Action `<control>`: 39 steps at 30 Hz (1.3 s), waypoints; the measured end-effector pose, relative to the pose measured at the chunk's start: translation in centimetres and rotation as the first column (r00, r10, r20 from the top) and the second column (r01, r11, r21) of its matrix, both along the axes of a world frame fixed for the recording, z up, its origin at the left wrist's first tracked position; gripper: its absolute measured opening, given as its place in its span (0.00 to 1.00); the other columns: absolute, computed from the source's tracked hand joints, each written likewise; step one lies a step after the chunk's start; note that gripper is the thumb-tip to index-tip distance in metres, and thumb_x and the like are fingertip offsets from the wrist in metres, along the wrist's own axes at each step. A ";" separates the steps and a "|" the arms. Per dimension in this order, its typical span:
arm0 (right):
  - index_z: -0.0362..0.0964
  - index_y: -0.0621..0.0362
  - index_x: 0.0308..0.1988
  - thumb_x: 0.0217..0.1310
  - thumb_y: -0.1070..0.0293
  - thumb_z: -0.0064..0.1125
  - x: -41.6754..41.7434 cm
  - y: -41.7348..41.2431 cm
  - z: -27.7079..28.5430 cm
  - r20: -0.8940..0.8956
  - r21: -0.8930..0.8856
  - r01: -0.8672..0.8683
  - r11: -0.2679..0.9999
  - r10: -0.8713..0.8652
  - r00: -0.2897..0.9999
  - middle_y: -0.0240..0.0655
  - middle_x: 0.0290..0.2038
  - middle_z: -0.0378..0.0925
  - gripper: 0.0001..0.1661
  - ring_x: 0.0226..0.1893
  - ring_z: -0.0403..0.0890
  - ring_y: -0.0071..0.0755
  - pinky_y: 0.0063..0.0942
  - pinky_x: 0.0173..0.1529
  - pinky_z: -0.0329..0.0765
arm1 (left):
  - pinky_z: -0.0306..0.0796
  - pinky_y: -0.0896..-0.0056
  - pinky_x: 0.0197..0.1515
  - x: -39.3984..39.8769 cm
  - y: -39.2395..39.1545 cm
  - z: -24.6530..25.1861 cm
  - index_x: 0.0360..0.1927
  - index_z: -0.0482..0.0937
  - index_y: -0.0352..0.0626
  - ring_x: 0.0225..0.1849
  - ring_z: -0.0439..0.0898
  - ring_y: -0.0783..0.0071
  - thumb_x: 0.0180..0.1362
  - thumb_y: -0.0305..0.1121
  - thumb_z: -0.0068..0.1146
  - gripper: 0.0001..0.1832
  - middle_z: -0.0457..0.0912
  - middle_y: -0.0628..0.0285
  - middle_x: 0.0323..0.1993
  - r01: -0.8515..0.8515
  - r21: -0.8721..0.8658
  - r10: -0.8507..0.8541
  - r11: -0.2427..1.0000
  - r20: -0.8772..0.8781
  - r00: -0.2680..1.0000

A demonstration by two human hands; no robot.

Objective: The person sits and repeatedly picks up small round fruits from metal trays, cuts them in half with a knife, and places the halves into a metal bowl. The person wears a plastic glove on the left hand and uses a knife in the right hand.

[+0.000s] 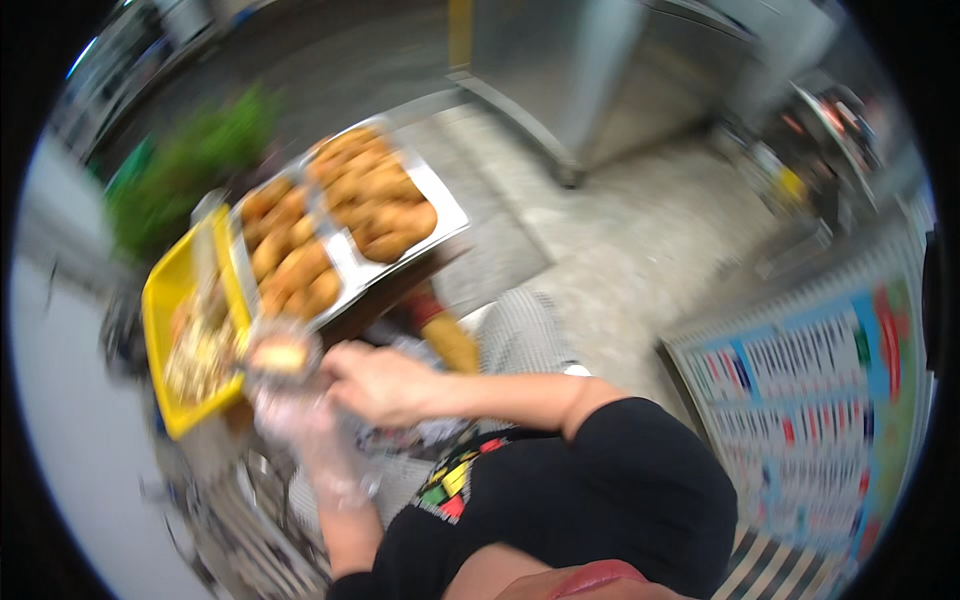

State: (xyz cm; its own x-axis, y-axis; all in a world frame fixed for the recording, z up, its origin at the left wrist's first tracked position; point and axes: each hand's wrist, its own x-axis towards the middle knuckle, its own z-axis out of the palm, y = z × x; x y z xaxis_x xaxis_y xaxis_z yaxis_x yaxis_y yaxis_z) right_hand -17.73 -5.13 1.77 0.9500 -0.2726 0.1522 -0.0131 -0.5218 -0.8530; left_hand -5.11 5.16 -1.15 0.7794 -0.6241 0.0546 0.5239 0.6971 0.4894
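Note:
My left hand [296, 420], in a clear plastic glove, is just below a round, see-through plastic cup or bag [281, 356] with pale brown contents and seems to hold it; motion blur hides the fingertips. Close to its right side is my bare right hand [382, 386], with bent fingers; whether it grips anything is not clear. Beyond the hands, golden-brown fried rolls or buns [371, 195] fill a metal tray [442, 199] with two sections. Left of it is a yellow plastic basket [152, 322] with pale, shredded-looking food [199, 352].
Blurred leafy greens [202, 157] lie behind the basket. A metal cabinet [525, 82] stands on the floor beyond the tray. At the right is a board with printed writing [802, 390]. Metal racks or slats [255, 517] are at lower left.

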 end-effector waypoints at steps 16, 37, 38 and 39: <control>0.60 0.62 0.41 0.69 0.58 0.36 -3.1 -0.6 -6.5 -0.055 0.504 -0.155 0.850 0.210 0.976 0.39 0.22 0.73 0.17 0.23 0.76 0.38 0.35 0.29 0.70 | 0.72 0.66 0.51 -4.6 2.7 -5.7 0.58 0.65 0.42 0.50 0.72 0.68 0.64 0.39 0.47 0.21 0.71 0.57 0.50 -0.102 0.458 -0.014 0.883 0.244 0.970; 0.63 0.58 0.41 0.67 0.63 0.33 -3.1 -5.8 -14.7 -0.242 0.930 0.062 0.362 0.479 0.844 0.44 0.21 0.77 0.13 0.08 0.69 0.27 0.24 0.12 0.70 | 0.78 0.69 0.36 -1.5 5.2 -12.3 0.53 0.70 0.43 0.44 0.77 0.65 0.63 0.41 0.47 0.19 0.76 0.58 0.47 0.557 0.426 -0.282 0.713 -0.554 0.784; 0.63 0.58 0.41 0.67 0.63 0.33 -3.0 -6.0 -14.9 -0.247 0.930 0.067 0.361 0.479 0.842 0.44 0.21 0.77 0.13 0.08 0.69 0.26 0.24 0.12 0.70 | 0.76 0.64 0.30 -1.6 5.0 -12.2 0.54 0.68 0.44 0.40 0.78 0.61 0.60 0.41 0.52 0.21 0.75 0.55 0.46 0.514 0.485 -0.158 0.707 -0.601 0.784; 0.62 0.58 0.41 0.67 0.63 0.33 -3.0 -6.2 -14.9 -0.267 0.926 0.087 0.368 0.473 0.840 0.43 0.21 0.77 0.13 0.09 0.69 0.26 0.23 0.12 0.69 | 0.76 0.65 0.30 -1.5 5.1 -12.3 0.54 0.68 0.44 0.40 0.78 0.61 0.60 0.41 0.52 0.21 0.75 0.55 0.46 0.516 0.490 -0.178 0.703 -0.581 0.794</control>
